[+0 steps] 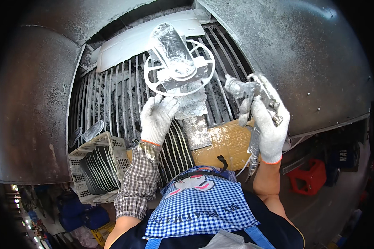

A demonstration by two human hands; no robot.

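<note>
My right hand (271, 126), in a white knit glove, is wrapped around a paint-spattered spray gun (247, 89); its nozzle points left. My left hand (158, 119), gloved the same way, has its fingers extended against the near rim of a white spoked wheel (212, 68), and its thumb lies apart. On the wheel stands a shiny silver piece (170, 47) with a rounded top, leaning away from me. Crumpled, paint-crusted sheet (191, 101) lies beneath the wheel's near side.
Metal slats (112, 97) run under the wheel between dark booth walls (303, 70). A plastic crate (119, 149) of dark oval plates (99, 170) sits at left, with another row of plates (176, 145) beside my left forearm. Brown-taped cardboard (222, 143) is near my apron; a red container (306, 176) is lower right.
</note>
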